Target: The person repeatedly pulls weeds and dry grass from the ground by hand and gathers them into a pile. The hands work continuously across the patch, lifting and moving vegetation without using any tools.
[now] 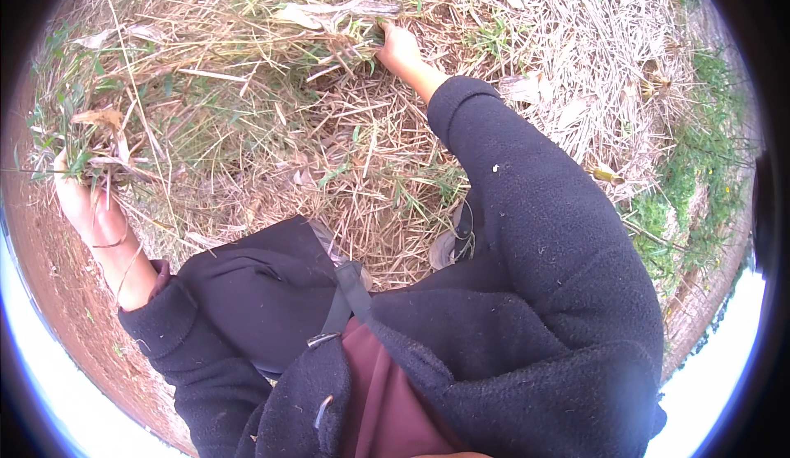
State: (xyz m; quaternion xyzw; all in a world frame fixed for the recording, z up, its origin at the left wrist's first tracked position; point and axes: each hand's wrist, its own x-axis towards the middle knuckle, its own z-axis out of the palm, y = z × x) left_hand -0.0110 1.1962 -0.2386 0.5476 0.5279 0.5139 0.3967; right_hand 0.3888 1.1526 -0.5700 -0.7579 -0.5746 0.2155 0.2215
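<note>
My left hand, low at the far left, is closed around a bundle of dry straw and green grass, with a brown dry leaf on top. Up at the top centre, my right hand reaches into the other end of a long, loose spread of straw and weeds; its fingertips are partly hidden in the stalks, so its grip cannot be made out. Pale dry husks lie just above that hand. Between my hands, straw litter covers the ground.
My knees are bent, and my shoes rest on the straw. A thick layer of pale straw spreads to the upper right, with cut stalk stubs. Green weeds grow along the right edge; bare reddish soil lies at lower left.
</note>
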